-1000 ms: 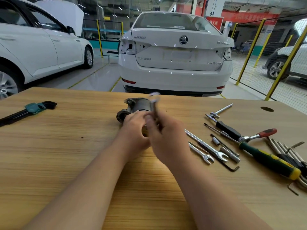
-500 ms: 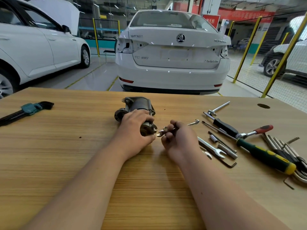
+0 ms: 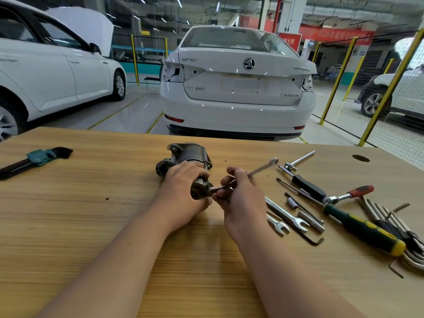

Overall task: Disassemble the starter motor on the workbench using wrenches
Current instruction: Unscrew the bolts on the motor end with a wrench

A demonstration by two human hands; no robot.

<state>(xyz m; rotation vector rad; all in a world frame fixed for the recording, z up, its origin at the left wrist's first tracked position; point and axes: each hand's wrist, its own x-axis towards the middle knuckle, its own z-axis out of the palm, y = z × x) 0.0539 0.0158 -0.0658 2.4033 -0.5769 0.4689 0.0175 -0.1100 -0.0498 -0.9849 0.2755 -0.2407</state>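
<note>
Starter motor (image 3: pixel 188 154) lies on its side at the middle of the table (image 3: pixel 91 226), its long axis running from 12 toward 6 o'clock. We clasp its near end with our left hand (image 3: pixel 183 191), the grip curled over the housing from 9 o'clock. Our right hand (image 3: pixel 241 198) sits just at 3 o'clock of that end, its grip pinched round a slim wrench (image 3: pixel 261 167). The wrench's near head meets a small fastener on the motor's end, and its shank slants away toward 2 o'clock.

A second ago we held this wrench upright and blurred above the motor; now it is down and slanted, while the left hand has kept its hold.

On the light wood table, a hex key set (image 3: pixel 39 158) in a green holder lies at 9 o'clock, well apart. At 3 o'clock we see loose tools: open-end spanners (image 3: pixel 298 222), a red-handled ratchet (image 3: pixel 348 195), a green-and-yellow screwdriver (image 3: pixel 362 229). Beyond the far edge at 12 o'clock stands a white car (image 3: pixel 236 88), tail toward us, with yellow fence posts (image 3: pixel 391 88) at 2 o'clock.
</note>
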